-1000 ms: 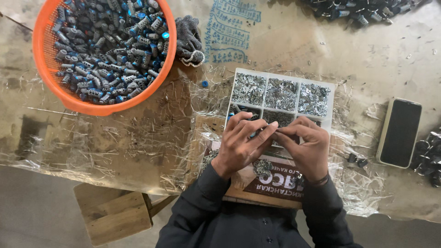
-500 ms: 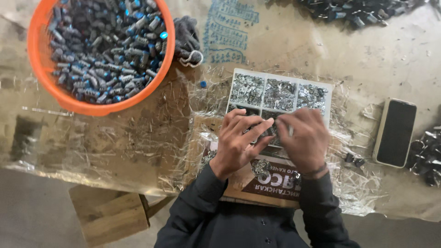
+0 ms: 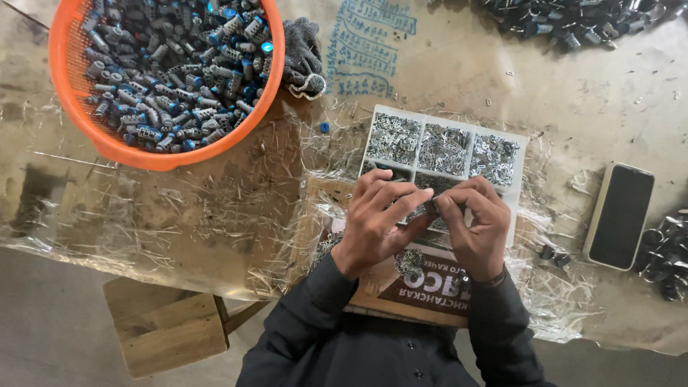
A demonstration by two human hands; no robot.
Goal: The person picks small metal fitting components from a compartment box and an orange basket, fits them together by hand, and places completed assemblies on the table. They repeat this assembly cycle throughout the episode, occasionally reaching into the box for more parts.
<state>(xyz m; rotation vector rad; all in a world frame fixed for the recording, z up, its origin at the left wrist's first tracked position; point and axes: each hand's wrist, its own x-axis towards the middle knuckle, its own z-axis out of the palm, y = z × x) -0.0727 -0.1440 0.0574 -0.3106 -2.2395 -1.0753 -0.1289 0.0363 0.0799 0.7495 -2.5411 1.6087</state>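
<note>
Head view
Left hand (image 3: 378, 218): fingers curled together, tips pinching a small metal part (image 3: 432, 206); the part itself is too small to make out.
Right hand (image 3: 476, 226): fingers bent inward, tips meeting the left hand's at the same small part.
Small metal part: held between both hands' fingertips, just above the compartment tray (image 3: 519, 147).
Compartment tray: white, divided into cells filled with tiny silvery pieces; lies on the surface (image 3: 459, 79) under and beyond the hands.
Cardboard box (image 3: 423, 290): flat, brown, printed, under the wrists at the near edge.
Orange basket (image 3: 165, 154): round, far left, heaped with grey and blue cylindrical parts.
Grey glove (image 3: 301, 57): crumpled, touching the basket's right rim.
Smartphone (image 3: 619, 216): dark screen, to the right, well apart from the hands.
Dark parts (image 3: 566, 18): pile at the top right edge.
Wooden stool (image 3: 161, 333): below the surface, lower left.
</note>
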